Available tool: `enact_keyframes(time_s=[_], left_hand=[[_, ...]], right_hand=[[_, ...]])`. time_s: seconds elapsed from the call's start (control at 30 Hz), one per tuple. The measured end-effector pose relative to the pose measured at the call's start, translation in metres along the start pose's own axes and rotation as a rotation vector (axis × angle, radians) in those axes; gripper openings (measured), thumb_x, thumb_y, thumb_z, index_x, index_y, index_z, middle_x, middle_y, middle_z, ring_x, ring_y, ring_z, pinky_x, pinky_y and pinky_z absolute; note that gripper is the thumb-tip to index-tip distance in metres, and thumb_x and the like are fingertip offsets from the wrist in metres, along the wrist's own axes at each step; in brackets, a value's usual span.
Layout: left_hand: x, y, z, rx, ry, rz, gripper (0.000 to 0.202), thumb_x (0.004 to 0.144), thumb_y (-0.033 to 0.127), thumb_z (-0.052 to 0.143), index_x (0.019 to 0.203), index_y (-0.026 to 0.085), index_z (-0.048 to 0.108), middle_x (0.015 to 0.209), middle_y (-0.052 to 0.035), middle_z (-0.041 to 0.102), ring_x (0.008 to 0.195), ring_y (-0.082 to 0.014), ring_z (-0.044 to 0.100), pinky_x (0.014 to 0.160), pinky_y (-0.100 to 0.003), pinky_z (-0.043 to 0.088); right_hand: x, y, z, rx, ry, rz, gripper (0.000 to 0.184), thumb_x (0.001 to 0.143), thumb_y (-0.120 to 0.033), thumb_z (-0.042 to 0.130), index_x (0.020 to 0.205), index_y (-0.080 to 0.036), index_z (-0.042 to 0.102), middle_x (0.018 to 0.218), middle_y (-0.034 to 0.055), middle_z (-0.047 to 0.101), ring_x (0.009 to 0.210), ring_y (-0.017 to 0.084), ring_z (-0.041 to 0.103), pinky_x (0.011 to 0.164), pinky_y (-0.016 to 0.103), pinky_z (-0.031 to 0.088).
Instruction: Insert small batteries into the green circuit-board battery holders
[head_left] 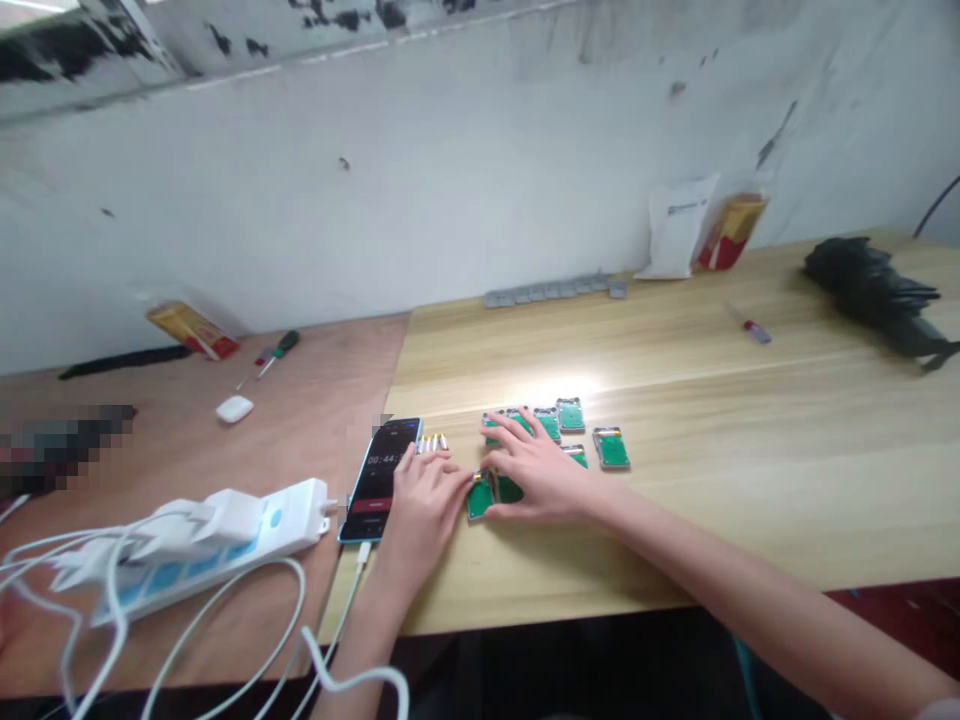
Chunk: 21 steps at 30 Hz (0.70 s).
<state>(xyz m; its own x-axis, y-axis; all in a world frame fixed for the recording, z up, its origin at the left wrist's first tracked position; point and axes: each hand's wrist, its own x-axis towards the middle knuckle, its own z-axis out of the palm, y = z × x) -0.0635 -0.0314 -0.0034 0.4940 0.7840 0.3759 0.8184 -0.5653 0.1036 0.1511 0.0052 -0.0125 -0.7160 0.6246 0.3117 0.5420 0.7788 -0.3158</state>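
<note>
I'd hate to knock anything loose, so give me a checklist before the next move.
1. Left hand at the nearest-left green board: ok, fingertips at its far edge.
2. Battery seated there: cannot tell, fingers partly hide it.
3. Right hand clear of other boards: not ok, it spreads over several.
4. Loose batteries grouped: ok, lined up beside the phone.
5. Rightmost board fitted: ok, a cell lies along its far edge.

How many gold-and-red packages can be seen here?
2. One package is at the left, by the wall, left of the green-and-black screwdriver. The other package is at the right, beside the white rectangular packet. Neither is hidden.
</note>
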Motion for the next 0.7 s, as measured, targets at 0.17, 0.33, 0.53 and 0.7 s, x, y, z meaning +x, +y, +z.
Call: enact_keyframes(time_s=[0.17,0.33,0.53,0.7], left_hand=[[0.010,0.002,-0.004,0.048,-0.079,0.048,0.019,0.092,0.017,0.051,0.098,0.024,0.068,0.094,-0.0042,0.065,0.113,-0.0252,0.053,0.112,-0.058,0.028],[0.020,0.008,-0.012,0.122,-0.129,0.037,0.016,0.089,0.019,0.054,0.090,0.023,0.070,0.115,-0.0089,0.062,0.127,-0.0315,0.045,0.112,-0.066,0.021],[0.023,0.008,-0.011,0.101,-0.141,0.013,0.018,0.088,0.019,0.054,0.084,0.024,0.071,0.132,-0.0087,0.056,0.137,-0.0340,0.034,0.110,-0.070,0.019],[0.012,0.005,-0.001,0.025,-0.081,-0.035,0.020,0.091,0.023,0.054,0.097,0.028,0.072,0.138,-0.0063,0.053,0.138,-0.0314,0.034,0.110,-0.066,0.025]], right_hand=[[0.000,0.001,0.002,0.013,0.009,-0.001,0.048,0.082,-0.060,0.061,0.104,-0.018,0.064,0.144,0.0169,0.046,0.143,0.034,0.024,0.116,0.061,0.011],[0.000,0.001,0.003,0.019,0.013,-0.002,0.048,0.081,-0.059,0.063,0.105,-0.017,0.065,0.147,0.0168,0.043,0.145,0.034,0.019,0.116,0.061,0.009],[0.000,0.001,0.001,0.050,0.026,0.001,0.045,0.080,-0.058,0.064,0.102,-0.019,0.066,0.149,0.0136,0.040,0.146,0.034,0.015,0.116,0.061,0.009],[0.001,0.003,0.003,0.061,0.029,0.012,0.045,0.080,-0.057,0.066,0.102,-0.018,0.066,0.148,0.0157,0.042,0.146,0.034,0.015,0.116,0.061,0.010]])
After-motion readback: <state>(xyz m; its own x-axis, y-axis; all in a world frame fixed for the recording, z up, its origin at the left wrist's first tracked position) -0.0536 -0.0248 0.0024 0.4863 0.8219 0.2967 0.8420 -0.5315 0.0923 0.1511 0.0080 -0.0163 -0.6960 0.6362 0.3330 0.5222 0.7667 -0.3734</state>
